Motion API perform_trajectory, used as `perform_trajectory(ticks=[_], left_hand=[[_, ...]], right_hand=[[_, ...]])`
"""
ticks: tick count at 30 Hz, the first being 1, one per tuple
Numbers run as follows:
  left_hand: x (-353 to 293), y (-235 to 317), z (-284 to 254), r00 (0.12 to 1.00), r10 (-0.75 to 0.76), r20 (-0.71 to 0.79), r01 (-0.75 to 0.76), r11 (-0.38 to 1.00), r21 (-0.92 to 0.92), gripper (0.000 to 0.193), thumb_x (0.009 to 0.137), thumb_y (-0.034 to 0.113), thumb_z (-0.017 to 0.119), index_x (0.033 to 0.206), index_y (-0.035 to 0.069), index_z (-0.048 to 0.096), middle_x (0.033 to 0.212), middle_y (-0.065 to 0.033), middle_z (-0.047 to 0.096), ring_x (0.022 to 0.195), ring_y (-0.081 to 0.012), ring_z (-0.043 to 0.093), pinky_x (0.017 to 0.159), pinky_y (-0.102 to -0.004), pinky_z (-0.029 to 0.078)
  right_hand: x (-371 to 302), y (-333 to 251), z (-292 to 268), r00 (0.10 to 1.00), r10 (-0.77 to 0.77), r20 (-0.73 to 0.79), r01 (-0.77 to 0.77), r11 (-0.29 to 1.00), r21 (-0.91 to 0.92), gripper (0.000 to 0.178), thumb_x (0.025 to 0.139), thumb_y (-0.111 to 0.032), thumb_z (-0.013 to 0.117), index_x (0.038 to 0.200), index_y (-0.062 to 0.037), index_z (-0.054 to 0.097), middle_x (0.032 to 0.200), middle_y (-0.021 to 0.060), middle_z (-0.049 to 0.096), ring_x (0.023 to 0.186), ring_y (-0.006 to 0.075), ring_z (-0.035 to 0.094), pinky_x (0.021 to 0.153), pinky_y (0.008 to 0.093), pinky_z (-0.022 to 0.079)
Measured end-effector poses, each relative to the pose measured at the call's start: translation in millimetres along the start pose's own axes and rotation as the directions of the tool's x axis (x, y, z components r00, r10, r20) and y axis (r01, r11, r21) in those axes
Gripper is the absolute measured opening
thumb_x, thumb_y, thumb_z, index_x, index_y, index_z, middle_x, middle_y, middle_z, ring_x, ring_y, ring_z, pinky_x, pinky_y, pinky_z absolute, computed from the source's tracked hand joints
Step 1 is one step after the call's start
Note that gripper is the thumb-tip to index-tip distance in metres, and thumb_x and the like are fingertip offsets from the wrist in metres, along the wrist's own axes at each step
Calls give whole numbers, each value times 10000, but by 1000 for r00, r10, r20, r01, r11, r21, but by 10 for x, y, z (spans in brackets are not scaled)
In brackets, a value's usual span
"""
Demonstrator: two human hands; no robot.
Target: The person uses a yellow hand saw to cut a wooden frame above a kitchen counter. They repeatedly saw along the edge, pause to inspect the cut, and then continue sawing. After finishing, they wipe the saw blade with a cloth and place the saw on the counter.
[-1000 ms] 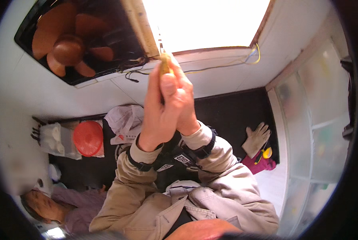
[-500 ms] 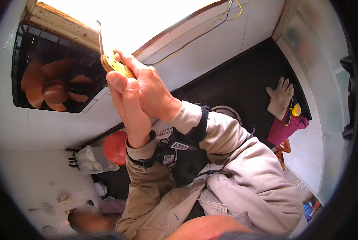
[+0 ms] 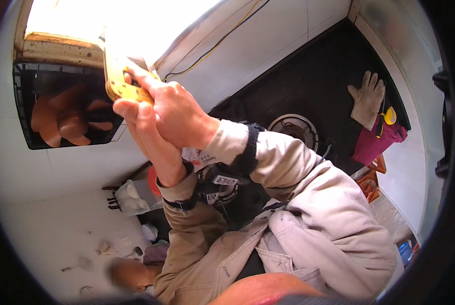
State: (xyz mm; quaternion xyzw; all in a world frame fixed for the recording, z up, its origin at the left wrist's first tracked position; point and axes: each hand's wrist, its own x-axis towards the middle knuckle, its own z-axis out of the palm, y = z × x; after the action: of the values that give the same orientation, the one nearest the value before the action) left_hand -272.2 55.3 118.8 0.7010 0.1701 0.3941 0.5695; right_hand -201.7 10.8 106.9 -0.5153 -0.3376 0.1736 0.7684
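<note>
Both my hands are raised together at the upper left, wrapped round the curved yellow handle (image 3: 114, 87) of a hand tool. Dark spots dot the handle, and a thin metal part stands up from it into the glare. My right hand (image 3: 184, 113) closes round the handle, its index finger stretched along it. Just below and left, my left hand (image 3: 151, 129) presses against the right one, its thumb and fingers on the handle's lower end. Strong light hides the tool's far end, so I cannot make out its exact kind. A weathered wooden window frame (image 3: 59, 50) lies right beside the tool.
Left of my hands, an exhaust fan (image 3: 70, 119) with orange-brown blades sits in the wall. A cable (image 3: 227, 35) runs along the white tiles. On the black counter are a gas burner (image 3: 294, 129), a work glove (image 3: 367, 99) and purple cloth (image 3: 377, 142). Another person (image 3: 131, 274) stands lower left.
My hands and the tool have shifted left and slightly down in the picture, and more of the yellow handle shows. The view has turned, with the counter things sitting farther right.
</note>
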Motion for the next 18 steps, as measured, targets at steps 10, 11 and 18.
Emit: perform_trajectory(ticks=[10, 11, 18], left_hand=[[1, 106, 111, 999, -38, -10, 38, 999, -39, 647, 1033, 353, 416, 1592, 43, 315, 1547, -139, 433, 1404, -248, 464, 1150, -364, 391], [-31, 107, 130, 998, -43, -39, 42, 999, -23, 650, 1031, 350, 418, 1595, 45, 308, 1550, -137, 430, 1408, -249, 460, 1152, -365, 388], [50, 4, 49, 997, 24, -78, -26, 999, -23, 629, 1025, 325, 419, 1577, 41, 313, 1545, -143, 430, 1410, -256, 454, 1153, -375, 384]], right_hand=[[131, 55, 34, 1000, -5, -17, 5, 999, 37, 831, 961, -594, 606, 1500, 22, 458, 1038, 310, 715, 951, 451, 715, 843, 453, 571], [117, 66, 39, 1000, -1, -15, 1, 1000, 31, 830, 963, -594, 602, 1500, 22, 458, 1026, 313, 715, 945, 455, 715, 843, 456, 571], [62, 50, -10, 999, -13, 38, 14, 1000, -15, 852, 937, -610, 626, 1490, 21, 476, 1003, 297, 726, 915, 455, 726, 837, 485, 580]])
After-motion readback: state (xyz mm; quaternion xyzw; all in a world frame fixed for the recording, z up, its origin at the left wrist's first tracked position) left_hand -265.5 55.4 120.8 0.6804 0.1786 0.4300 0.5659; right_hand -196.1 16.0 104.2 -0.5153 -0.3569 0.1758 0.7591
